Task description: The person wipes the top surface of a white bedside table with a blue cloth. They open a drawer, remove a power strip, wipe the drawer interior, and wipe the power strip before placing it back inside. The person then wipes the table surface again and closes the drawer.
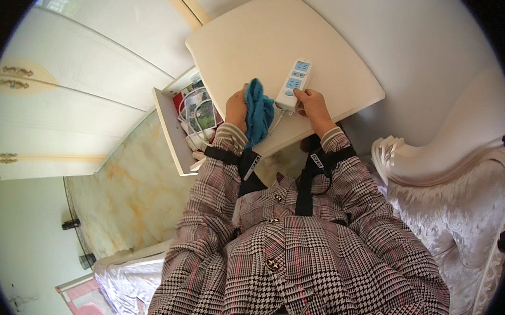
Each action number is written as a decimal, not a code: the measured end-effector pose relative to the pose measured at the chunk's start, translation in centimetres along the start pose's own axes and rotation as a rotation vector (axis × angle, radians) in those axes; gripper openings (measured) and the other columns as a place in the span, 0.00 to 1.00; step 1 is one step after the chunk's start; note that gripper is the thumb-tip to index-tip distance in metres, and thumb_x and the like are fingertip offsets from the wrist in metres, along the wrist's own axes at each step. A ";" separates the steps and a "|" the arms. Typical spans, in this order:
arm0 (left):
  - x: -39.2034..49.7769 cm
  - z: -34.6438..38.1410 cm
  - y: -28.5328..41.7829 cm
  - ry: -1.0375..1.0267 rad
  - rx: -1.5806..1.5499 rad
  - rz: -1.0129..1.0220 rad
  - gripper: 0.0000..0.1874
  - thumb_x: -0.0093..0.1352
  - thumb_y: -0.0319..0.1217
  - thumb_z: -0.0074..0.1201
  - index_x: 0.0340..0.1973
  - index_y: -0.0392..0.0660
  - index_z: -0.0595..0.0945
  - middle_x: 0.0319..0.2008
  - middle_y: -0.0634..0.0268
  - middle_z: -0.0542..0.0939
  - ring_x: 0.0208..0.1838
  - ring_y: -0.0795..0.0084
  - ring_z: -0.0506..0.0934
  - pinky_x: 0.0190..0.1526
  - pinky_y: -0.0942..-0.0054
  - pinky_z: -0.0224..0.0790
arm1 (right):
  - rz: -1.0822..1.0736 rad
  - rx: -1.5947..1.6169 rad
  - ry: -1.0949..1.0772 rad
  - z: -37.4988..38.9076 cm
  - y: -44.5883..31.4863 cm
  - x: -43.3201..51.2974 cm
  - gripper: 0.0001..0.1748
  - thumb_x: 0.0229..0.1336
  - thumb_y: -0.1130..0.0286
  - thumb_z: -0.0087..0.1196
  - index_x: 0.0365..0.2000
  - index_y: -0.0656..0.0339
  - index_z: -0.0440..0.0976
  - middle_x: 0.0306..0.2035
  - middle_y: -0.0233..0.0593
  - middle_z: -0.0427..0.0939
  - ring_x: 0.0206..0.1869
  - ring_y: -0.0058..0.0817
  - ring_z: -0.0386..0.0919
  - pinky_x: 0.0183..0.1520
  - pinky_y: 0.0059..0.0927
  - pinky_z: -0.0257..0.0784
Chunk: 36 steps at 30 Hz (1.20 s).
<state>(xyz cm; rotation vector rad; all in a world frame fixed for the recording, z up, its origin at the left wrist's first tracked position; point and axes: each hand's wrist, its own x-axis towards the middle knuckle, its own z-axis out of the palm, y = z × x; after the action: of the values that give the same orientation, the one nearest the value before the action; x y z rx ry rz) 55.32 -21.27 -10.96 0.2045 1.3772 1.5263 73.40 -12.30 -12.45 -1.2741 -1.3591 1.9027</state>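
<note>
My left hand (237, 108) grips a bunched teal cloth (259, 112) above the front part of a cream nightstand top (243, 38). In my right hand (312, 107) is the near end of a white power strip (293, 85), with the thumb on its upper face beside an oval blue button. Light blue socket panels line the strip, and its far end points away from me. A whitish cord (277, 123) leaves the near end and runs toward the cloth, which hides part of it. The fingers under the strip are mostly hidden.
Left of the nightstand, an open drawer (171, 130) holds a looped white cable (189, 113), printed items and small objects. White cabinet doors (88, 58) stand further left, above a marbled floor (142, 167). A tufted, carved headboard (443, 193) is close on my right.
</note>
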 end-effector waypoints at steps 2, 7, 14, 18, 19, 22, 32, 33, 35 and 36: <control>-1.1 -0.9 -0.3 -0.056 -0.263 -0.007 0.18 0.74 0.40 0.43 0.45 0.38 0.78 0.38 0.55 0.82 0.37 0.60 0.81 0.40 0.65 0.79 | -0.014 0.001 0.033 0.1 0.3 -0.1 0.19 0.62 0.58 0.51 0.40 0.66 0.74 0.29 0.33 0.75 0.28 0.20 0.70 0.33 0.23 0.67; -2.0 -2.7 -1.0 -0.015 -0.450 -0.015 0.17 0.75 0.36 0.36 0.47 0.38 0.76 0.43 0.51 0.80 0.45 0.58 0.79 0.49 0.58 0.76 | -0.161 0.071 -0.025 2.1 0.3 -1.7 0.22 0.61 0.59 0.52 0.46 0.68 0.72 0.35 0.34 0.77 0.36 0.21 0.72 0.41 0.23 0.68; 2.5 -2.7 -1.0 -0.254 -0.146 -0.050 0.19 0.75 0.38 0.37 0.53 0.36 0.72 0.46 0.53 0.79 0.46 0.58 0.80 0.47 0.58 0.79 | -0.420 0.253 -0.363 4.2 -0.5 -4.2 0.29 0.54 0.59 0.59 0.52 0.66 0.72 0.50 0.47 0.73 0.52 0.35 0.71 0.56 0.35 0.67; 2.5 -2.0 -1.6 -0.552 -0.324 -0.150 0.21 0.76 0.42 0.36 0.53 0.39 0.72 0.45 0.54 0.79 0.44 0.60 0.80 0.43 0.60 0.81 | -0.651 -0.304 0.010 3.7 0.4 -3.1 0.28 0.50 0.52 0.61 0.49 0.55 0.77 0.64 0.53 0.55 0.69 0.50 0.47 0.63 0.51 0.58; 2.0 -1.4 -1.8 -0.434 -0.331 -0.209 0.21 0.76 0.43 0.35 0.53 0.40 0.72 0.45 0.54 0.79 0.44 0.60 0.80 0.42 0.60 0.81 | -0.609 -0.186 -0.034 3.7 0.7 -2.7 0.28 0.50 0.52 0.61 0.49 0.56 0.77 0.64 0.54 0.56 0.69 0.51 0.47 0.63 0.51 0.58; 0.0 1.0 -1.3 -0.324 -0.195 -0.065 0.25 0.75 0.47 0.36 0.57 0.40 0.71 0.49 0.54 0.77 0.51 0.59 0.77 0.49 0.59 0.77 | -0.494 0.044 -0.066 3.1 1.9 -1.7 0.28 0.50 0.53 0.60 0.49 0.59 0.77 0.62 0.58 0.57 0.68 0.53 0.49 0.64 0.49 0.59; -2.6 4.9 0.8 -0.099 0.292 0.174 0.21 0.67 0.41 0.56 0.44 0.36 0.76 0.32 0.63 0.78 0.31 0.74 0.78 0.30 0.75 0.73 | -0.624 -0.153 0.035 3.6 1.0 -2.0 0.29 0.55 0.61 0.57 0.55 0.65 0.70 0.62 0.53 0.62 0.62 0.44 0.64 0.59 0.38 0.66; -2.3 4.6 0.8 -0.102 0.268 0.172 0.20 0.67 0.41 0.56 0.43 0.36 0.76 0.31 0.63 0.78 0.31 0.74 0.78 0.30 0.75 0.73 | -0.507 0.041 -0.068 3.0 0.6 -2.0 0.29 0.56 0.63 0.56 0.56 0.66 0.69 0.63 0.52 0.62 0.61 0.42 0.65 0.58 0.36 0.67; -1.8 3.6 0.4 -0.077 0.208 0.163 0.18 0.68 0.41 0.55 0.41 0.37 0.77 0.30 0.63 0.79 0.29 0.75 0.78 0.29 0.76 0.72 | -0.326 0.341 -0.144 2.5 0.1 -2.1 0.30 0.57 0.67 0.55 0.59 0.67 0.65 0.61 0.50 0.63 0.60 0.38 0.67 0.55 0.33 0.70; -1.6 3.1 0.1 -0.033 0.196 0.154 0.16 0.69 0.41 0.53 0.38 0.38 0.77 0.28 0.64 0.79 0.27 0.75 0.77 0.28 0.76 0.72 | -0.268 0.454 -0.112 2.5 0.0 -2.1 0.31 0.57 0.69 0.54 0.60 0.68 0.63 0.60 0.49 0.65 0.58 0.36 0.68 0.55 0.32 0.71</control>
<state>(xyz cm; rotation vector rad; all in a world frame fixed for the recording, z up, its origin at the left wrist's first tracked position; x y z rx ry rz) 58.14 -20.46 -9.08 0.4645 1.5137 1.5042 72.22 -15.16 -11.41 -0.7369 -1.0053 1.9621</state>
